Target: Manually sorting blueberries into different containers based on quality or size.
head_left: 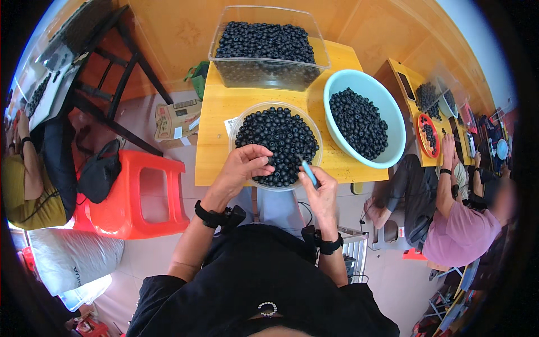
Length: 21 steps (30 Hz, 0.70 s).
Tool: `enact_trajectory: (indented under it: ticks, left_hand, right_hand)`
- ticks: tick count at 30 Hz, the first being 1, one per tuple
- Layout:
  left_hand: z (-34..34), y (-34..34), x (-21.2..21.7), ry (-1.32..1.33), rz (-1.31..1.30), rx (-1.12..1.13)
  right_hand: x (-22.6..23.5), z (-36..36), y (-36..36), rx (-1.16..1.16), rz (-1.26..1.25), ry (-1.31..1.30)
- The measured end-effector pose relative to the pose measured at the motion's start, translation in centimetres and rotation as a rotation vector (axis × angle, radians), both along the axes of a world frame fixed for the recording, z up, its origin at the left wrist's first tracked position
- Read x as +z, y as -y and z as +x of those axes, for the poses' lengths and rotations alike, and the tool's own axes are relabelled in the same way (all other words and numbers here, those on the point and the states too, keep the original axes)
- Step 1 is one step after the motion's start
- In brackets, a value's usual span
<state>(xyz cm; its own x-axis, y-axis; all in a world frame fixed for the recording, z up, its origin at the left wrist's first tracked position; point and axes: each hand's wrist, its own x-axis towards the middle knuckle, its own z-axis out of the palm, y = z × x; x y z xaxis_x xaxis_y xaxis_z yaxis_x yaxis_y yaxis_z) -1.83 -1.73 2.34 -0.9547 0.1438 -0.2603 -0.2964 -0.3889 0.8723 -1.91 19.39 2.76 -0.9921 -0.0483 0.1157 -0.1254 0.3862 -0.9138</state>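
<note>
A round clear tub (pixel 317 135) of black bead-like balls (pixel 278 126) stands at the table's front edge. Over its left front rim, my left hand (pixel 241 168) is closed, thumb and fingertips pinched together. Whatever lies in that pinch cannot be told apart from the dark balls behind it. My right hand (pixel 321 194), at the tub's right front, grips a small tool with a light blue handle (pixel 309 174). The tool's tip points toward the balls and is too small to make out.
Behind the tub, a clear rectangular bin (pixel 264 76) holds more balls on the yellow table (pixel 216 123). A pale blue basin (pixel 397 129) of them stands at right. A red stool (pixel 151 163) is at left. People sit on both sides, one in a pink shirt (pixel 463 233).
</note>
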Motion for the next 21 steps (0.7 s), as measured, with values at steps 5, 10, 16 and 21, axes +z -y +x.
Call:
enact_trajectory:
  ticks: [5, 10, 16, 21]
  left_hand:
    - [0.6, 0.4, -0.8, 0.025, 0.427, 0.001]
    - [0.8, 0.7, -1.2, 0.003, 0.492, -0.043]
    - [1.0, 0.4, -1.4, -0.051, 0.527, -0.080]
    - [1.2, 0.6, -1.5, -0.031, 0.509, -0.083]
  right_hand:
    - [1.6, 0.6, 1.9, 0.204, -0.002, -0.162]
    - [3.0, 0.9, 3.1, 0.284, 0.128, -0.170]
    - [3.2, 0.8, 3.7, 0.310, 0.153, -0.217]
    - [3.3, 0.9, 3.8, 0.302, 0.170, -0.225]
